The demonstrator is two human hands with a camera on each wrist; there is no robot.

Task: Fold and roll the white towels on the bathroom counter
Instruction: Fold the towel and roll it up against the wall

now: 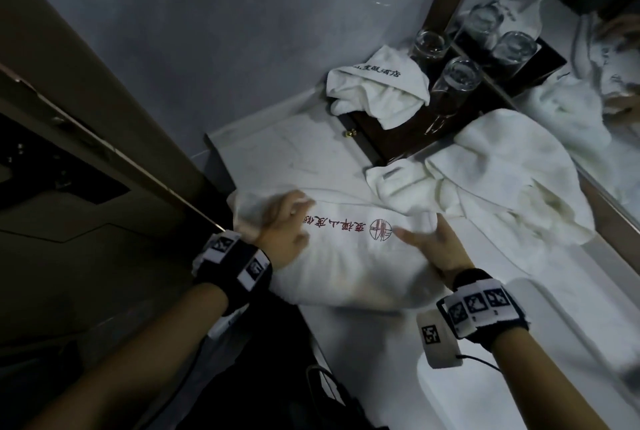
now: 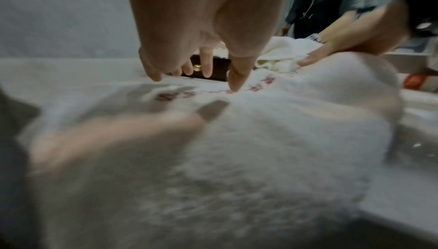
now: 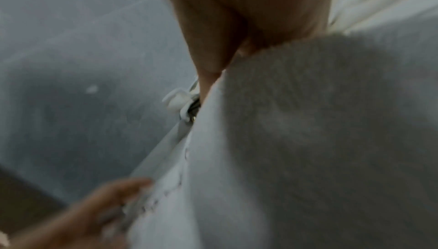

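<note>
From the head view, a white terry towel with red embroidered characters (image 1: 346, 256) lies at the front edge of the white bathroom counter (image 1: 398, 332), bulging like a thick fold. The left hand (image 1: 282, 225) rests on its left end, the fingers blurred, so I cannot tell their grip. The right hand (image 1: 434, 244) lies flat on the towel with straight fingers, apart. A crumpled white towel (image 1: 502, 180) is at the back right edge, near the mirror (image 1: 609, 100). A small white towel with black characters (image 1: 377, 93) sits on a dark wooden tray (image 1: 388, 138) with two clear drinking glasses (image 1: 457, 77) at the back corner.

From the left wrist view, the left fingers (image 2: 237, 79) point down, one tip touching the towel.

From the right wrist view, the right palm presses the towel, blurred.
</note>
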